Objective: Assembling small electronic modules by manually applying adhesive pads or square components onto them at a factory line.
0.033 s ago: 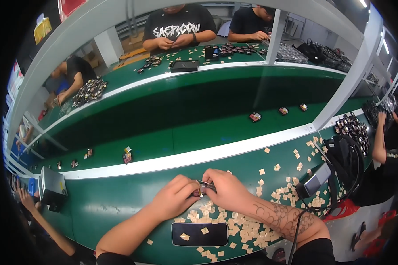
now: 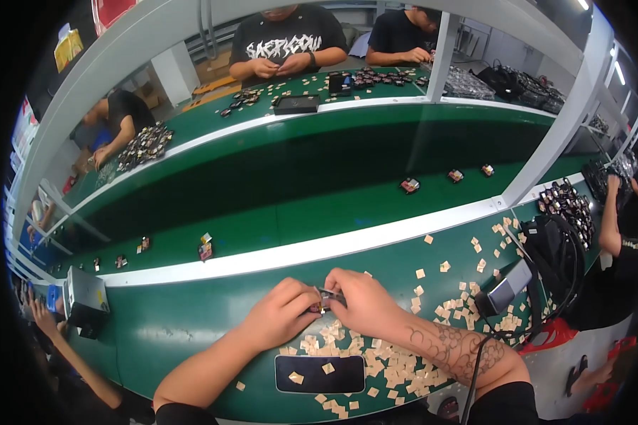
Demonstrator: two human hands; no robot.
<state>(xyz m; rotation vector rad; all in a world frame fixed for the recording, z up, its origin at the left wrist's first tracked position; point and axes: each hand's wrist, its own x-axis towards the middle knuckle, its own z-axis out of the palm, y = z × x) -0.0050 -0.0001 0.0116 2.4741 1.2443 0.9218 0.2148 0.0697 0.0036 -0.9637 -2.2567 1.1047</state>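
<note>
Both of my hands meet over the green table, fingertips close together around a small dark electronic part (image 2: 325, 304) with reddish and metallic bits. My left hand (image 2: 280, 315) is closed, gripping the part from its left side. From the other side my right hand (image 2: 361, 301) pinches at it with thumb and fingers; a thin dark edge shows there. My fingers cover most of the part, so its exact kind is hidden. Just below lie many small beige square pieces (image 2: 397, 368), loosely heaped. A black phone (image 2: 312, 382) rests flat near me with two of the squares on it.
A white rail (image 2: 298, 256) separates my table from a green conveyor (image 2: 305, 223) carrying several small parts. At right are a grey box-shaped device (image 2: 507, 287), black cables and a pile of dark parts (image 2: 566, 209). A grey metal box (image 2: 85, 301) stands left. Co-workers sit opposite and beside me.
My fingers have shifted very slightly on the small part, and its dark edge by my right fingertips looks a little differently tilted. Both hands stay in place.
</note>
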